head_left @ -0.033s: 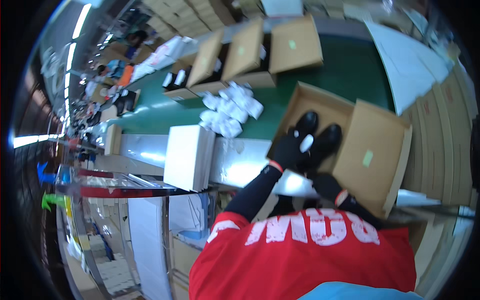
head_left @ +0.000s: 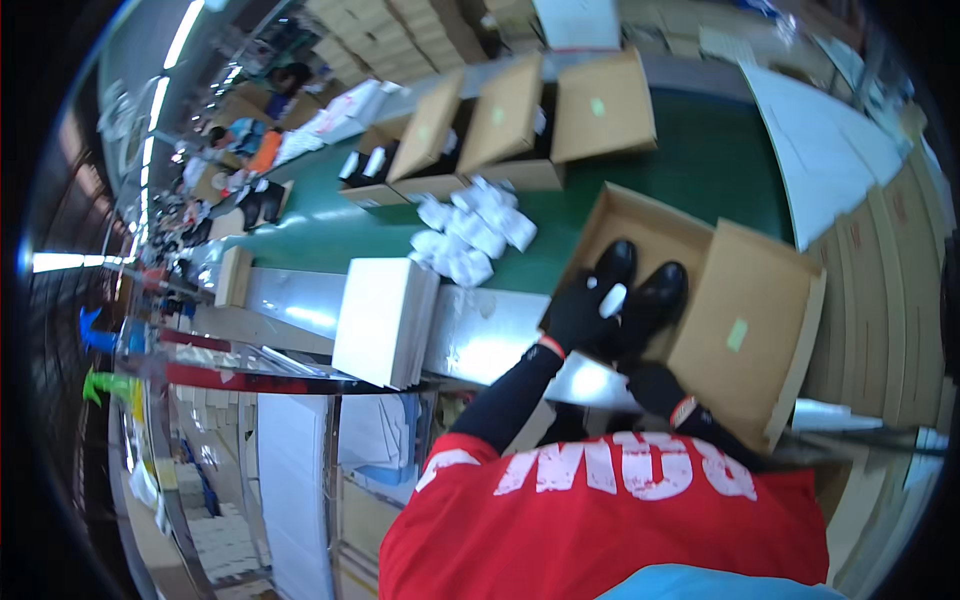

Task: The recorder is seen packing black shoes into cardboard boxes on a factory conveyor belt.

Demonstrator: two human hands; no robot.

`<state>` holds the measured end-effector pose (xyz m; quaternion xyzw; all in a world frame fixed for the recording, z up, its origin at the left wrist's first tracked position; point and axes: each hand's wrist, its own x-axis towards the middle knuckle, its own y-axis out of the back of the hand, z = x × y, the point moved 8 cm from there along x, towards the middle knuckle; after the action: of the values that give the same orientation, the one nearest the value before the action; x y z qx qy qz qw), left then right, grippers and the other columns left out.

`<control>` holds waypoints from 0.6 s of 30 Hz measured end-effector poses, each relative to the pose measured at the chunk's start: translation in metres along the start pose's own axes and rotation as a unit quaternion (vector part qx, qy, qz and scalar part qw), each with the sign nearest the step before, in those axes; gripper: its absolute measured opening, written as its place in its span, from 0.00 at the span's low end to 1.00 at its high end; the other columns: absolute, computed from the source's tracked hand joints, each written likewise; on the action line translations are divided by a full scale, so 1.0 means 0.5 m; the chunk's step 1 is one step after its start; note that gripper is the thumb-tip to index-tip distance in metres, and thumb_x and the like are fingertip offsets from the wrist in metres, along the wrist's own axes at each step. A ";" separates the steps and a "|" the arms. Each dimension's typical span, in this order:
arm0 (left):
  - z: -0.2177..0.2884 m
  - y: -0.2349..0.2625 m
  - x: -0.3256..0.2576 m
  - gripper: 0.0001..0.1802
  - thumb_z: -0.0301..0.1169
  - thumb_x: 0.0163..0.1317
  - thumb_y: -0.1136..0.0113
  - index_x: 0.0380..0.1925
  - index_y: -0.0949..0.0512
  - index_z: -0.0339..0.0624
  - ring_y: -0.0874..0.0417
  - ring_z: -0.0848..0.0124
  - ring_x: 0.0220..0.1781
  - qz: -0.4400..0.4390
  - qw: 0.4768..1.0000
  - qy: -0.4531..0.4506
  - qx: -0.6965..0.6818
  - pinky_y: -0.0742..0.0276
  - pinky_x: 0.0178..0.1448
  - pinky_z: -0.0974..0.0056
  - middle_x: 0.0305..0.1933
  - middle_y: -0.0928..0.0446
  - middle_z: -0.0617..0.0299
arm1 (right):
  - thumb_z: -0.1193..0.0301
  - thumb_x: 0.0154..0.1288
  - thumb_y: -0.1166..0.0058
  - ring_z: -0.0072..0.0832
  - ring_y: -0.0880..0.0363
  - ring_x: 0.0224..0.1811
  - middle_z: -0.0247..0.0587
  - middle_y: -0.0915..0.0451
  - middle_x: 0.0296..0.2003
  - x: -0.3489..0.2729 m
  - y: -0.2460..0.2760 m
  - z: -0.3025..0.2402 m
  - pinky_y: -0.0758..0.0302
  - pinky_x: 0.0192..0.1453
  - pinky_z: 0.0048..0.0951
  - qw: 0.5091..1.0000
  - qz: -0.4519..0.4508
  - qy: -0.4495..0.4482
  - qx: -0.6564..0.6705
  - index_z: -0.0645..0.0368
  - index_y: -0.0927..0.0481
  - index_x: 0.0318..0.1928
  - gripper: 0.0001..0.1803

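Two black shoes lie side by side in an open cardboard box; the left shoe (head_left: 617, 262) and the right shoe (head_left: 664, 290) have their toes pointing away from me. The box (head_left: 655, 205) has its lid (head_left: 745, 335) folded open to the right. My left hand (head_left: 582, 312), in a black glove, is closed over the left shoe's near part, with a small white piece (head_left: 613, 300) at its fingers. At the box's near edge, my right hand (head_left: 655, 388), also gloved in black, is by the shoes' near ends; its fingers blend into the dark and cannot be made out.
A pile of crumpled white paper (head_left: 470, 235) lies on the green belt (head_left: 720, 150). Behind it stands a row of opened shoe boxes (head_left: 500, 110). A stack of white sheets (head_left: 380, 320) rests on the metal edge. Flattened cardboard (head_left: 870, 290) leans at right. People work far left.
The surroundings have moved slightly down in the picture as the view tilted. Both hands keep their places at the shoes and box.
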<state>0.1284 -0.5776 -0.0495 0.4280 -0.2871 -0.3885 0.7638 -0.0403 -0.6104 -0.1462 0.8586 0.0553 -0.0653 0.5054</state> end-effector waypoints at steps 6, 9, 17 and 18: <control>-0.063 0.207 -0.139 0.37 0.47 0.46 0.28 0.53 0.26 0.36 0.23 0.53 0.54 0.142 0.962 0.141 -0.184 0.27 0.55 0.56 0.55 0.31 0.50 | 0.68 0.56 0.44 0.46 0.19 0.39 0.53 0.18 0.38 -0.013 0.002 -0.024 0.24 0.47 0.44 0.997 -0.011 0.000 0.070 0.53 0.24 0.58 0.26; -0.075 0.330 -0.200 0.35 0.42 0.47 0.27 0.52 0.26 0.32 0.25 0.57 0.56 0.191 0.946 0.118 -0.232 0.30 0.58 0.58 0.53 0.29 0.51 | 0.70 0.54 0.44 0.48 0.19 0.39 0.54 0.18 0.39 -0.021 0.026 -0.030 0.24 0.46 0.46 0.997 0.001 -0.006 0.073 0.55 0.24 0.57 0.26; -0.252 0.361 -0.359 0.32 0.48 0.44 0.29 0.51 0.24 0.49 0.22 0.49 0.50 0.141 0.957 0.249 0.037 0.25 0.50 0.50 0.60 0.35 0.53 | 0.67 0.56 0.41 0.47 0.20 0.47 0.52 0.19 0.45 -0.024 0.042 -0.062 0.25 0.53 0.41 0.996 -0.013 -0.034 0.085 0.57 0.23 0.55 0.24; -0.300 0.324 -0.380 0.32 0.48 0.44 0.30 0.50 0.24 0.51 0.23 0.49 0.50 0.157 0.951 0.258 0.060 0.25 0.48 0.49 0.59 0.34 0.52 | 0.66 0.56 0.41 0.47 0.21 0.48 0.51 0.19 0.46 -0.020 0.053 -0.083 0.25 0.55 0.40 0.997 -0.023 -0.033 0.073 0.57 0.23 0.55 0.24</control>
<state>0.1992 -0.2998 0.0018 0.5086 -0.1663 -0.1218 0.8360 -0.0433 -0.5871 -0.1020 0.8890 0.0530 -0.1093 0.4416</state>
